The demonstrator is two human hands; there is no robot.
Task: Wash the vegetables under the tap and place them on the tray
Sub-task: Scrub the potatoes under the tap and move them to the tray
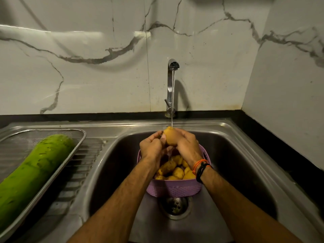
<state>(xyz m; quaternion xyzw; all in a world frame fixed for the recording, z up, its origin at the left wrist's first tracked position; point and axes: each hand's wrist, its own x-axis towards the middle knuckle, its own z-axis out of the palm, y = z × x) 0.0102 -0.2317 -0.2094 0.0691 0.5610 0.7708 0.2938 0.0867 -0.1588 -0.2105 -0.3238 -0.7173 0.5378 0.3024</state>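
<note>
Under the running tap (172, 67), over the sink (236, 155), we hold one yellow potato (169, 137) with the stream falling onto its top. Our right hand (186, 144) wraps its curled fingers around the potato, and our left hand (151, 146) closes against its left side, thumb and fingers on the skin. Directly below our hands sits a purple basket (173, 188) in the basin, with more potatoes (175, 171) heaped inside, just behind the drain (175, 206). Orange and black bands (201, 168) circle our right wrist. Left of the basin, on the ribbed drainboard, a metal tray (77, 149) carries a long green gourd (33, 171) lying diagonally.
</note>
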